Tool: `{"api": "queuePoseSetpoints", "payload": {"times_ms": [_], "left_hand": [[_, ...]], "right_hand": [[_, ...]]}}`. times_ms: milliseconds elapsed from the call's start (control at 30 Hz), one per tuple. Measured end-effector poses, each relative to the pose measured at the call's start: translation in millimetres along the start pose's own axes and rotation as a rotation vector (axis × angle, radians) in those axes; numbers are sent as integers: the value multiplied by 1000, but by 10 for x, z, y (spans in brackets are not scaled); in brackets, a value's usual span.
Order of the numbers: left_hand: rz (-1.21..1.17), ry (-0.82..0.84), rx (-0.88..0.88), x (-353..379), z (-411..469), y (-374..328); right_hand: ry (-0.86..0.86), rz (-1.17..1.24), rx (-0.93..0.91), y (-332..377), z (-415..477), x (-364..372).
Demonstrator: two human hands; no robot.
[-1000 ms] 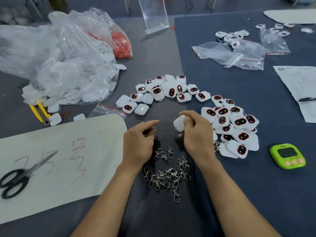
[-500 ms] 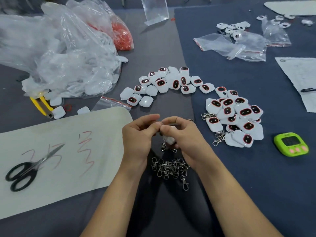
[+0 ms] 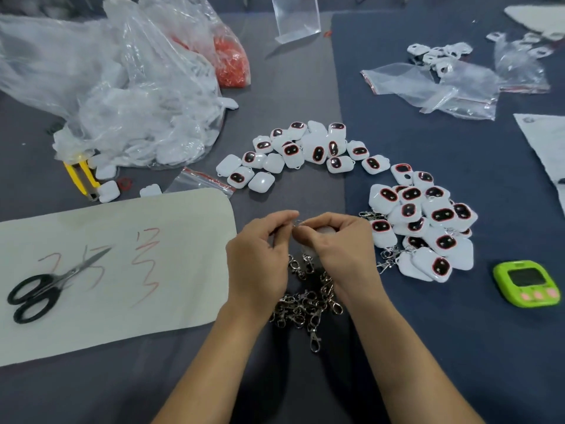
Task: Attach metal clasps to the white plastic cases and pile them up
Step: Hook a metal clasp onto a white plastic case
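My left hand and my right hand meet fingertip to fingertip over the table's middle. Between the fingertips shows a small metal clasp, pinched by the left hand. A white plastic case sits mostly hidden inside my right hand's curled fingers. Under the hands lies a heap of loose metal clasps. A pile of white cases with clasps attached lies to the right. An arc of white cases without clasps lies further back.
Black scissors lie on a white sheet at the left. A green timer sits at the right. A big clear bag of white parts and a bag of red parts stand at the back left. Small clear bags lie back right.
My right hand carried a white case from beside the right pile to the middle. My left hand picked up a clasp and rose to meet it; both now touch at the fingertips.
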State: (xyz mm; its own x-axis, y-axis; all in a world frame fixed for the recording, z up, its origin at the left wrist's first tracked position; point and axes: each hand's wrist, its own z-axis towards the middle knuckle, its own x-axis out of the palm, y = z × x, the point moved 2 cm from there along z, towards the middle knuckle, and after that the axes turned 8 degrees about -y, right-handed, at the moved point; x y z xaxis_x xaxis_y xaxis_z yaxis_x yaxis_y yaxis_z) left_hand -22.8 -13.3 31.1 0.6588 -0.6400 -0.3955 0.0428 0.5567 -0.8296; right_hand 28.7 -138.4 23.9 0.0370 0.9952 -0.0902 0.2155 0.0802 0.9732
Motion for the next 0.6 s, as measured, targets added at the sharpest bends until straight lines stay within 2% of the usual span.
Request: {"api": "queuePoseSetpoints", "payload": {"times_ms": [167,367,500,600], "left_hand": [[166,52,131,155,69,-39],[-11,167,-88,234,422,27],[-73,283,-96,302,568,86],[-102,294,-60,359,658,120]], "right_hand": [[30,-113,-112,45,196,-77],[-7,-215,-284,85,391,-85],[-31,-313,-426,100,505,-121],[-34,-250,-459,71,575,-109]]}}
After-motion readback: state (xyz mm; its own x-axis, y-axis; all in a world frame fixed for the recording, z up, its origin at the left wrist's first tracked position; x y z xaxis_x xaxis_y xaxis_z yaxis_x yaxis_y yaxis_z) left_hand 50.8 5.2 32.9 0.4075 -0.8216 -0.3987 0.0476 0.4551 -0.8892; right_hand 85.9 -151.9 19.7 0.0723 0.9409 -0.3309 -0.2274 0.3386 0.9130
